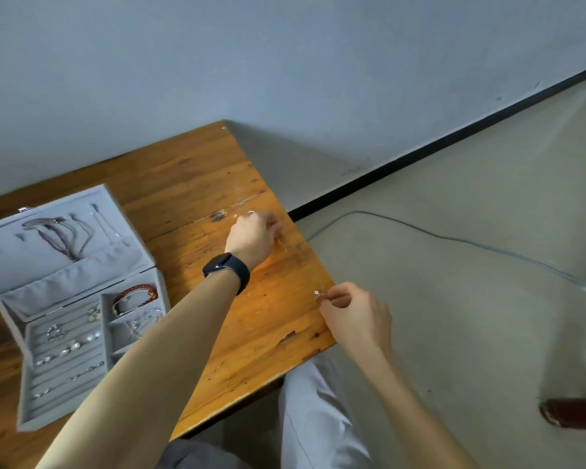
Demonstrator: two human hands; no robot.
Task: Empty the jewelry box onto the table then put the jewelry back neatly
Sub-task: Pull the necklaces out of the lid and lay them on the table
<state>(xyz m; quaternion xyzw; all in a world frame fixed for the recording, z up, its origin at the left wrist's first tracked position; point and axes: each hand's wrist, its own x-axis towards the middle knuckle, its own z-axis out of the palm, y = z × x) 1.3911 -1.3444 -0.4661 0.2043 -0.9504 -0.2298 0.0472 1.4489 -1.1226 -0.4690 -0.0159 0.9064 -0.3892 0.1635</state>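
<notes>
Head view, left hand (252, 236): fingers curled downward, their hold hidden.
Pinch: right hand (354, 314) fingertips gripped small silver jewel (316, 294).

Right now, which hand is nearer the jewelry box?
Left. The left hand is over the table, to the right of the jewelry box. The right hand is farther right at the table's edge, pinching a small silver piece.

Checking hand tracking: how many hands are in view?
2. The left hand, watch on its wrist, is over the table near its right edge; what it holds is unclear. The right hand pinches a small shiny piece at that edge, nearer the person. None look hidden.
</notes>
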